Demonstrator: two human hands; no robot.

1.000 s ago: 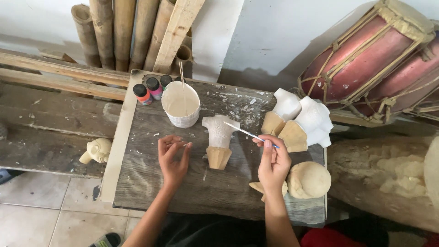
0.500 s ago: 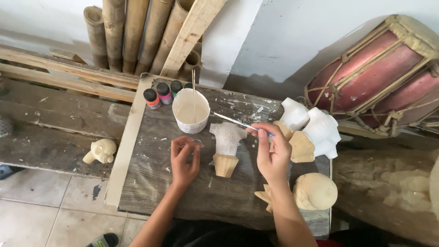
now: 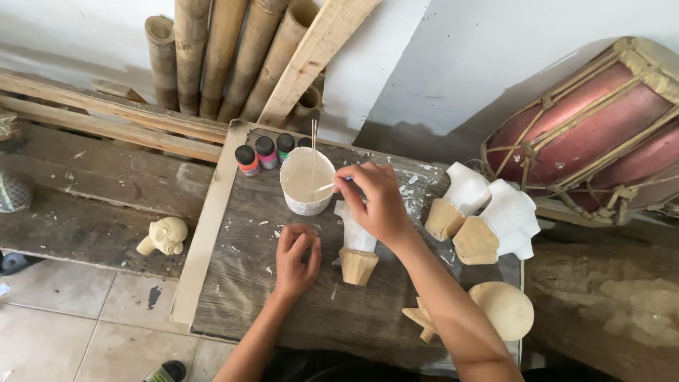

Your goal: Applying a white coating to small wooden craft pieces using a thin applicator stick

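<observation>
My right hand (image 3: 373, 200) holds a thin paintbrush (image 3: 327, 187) whose tip dips into a white cup of white paint (image 3: 307, 180). A thin stick stands upright in the cup. My left hand (image 3: 296, 258) rests on the wooden board (image 3: 247, 283), fingers curled, holding nothing, just left of a small carved wooden figure (image 3: 356, 249) that is painted white on top and bare wood at its base. That figure stands partly hidden behind my right hand.
Several small paint bottles (image 3: 265, 151) stand behind the cup. Two white-painted carvings (image 3: 488, 216) lie at right, an unpainted round carving (image 3: 503, 310) nearer. A small pale figure (image 3: 164, 236) sits on the left bench. Bamboo poles (image 3: 226, 56) lean on the wall; a drum (image 3: 594, 134) at right.
My right hand has carried the brush leftward from above the figure to the paint cup, and the tip now dips in. My left hand stays on the board.
</observation>
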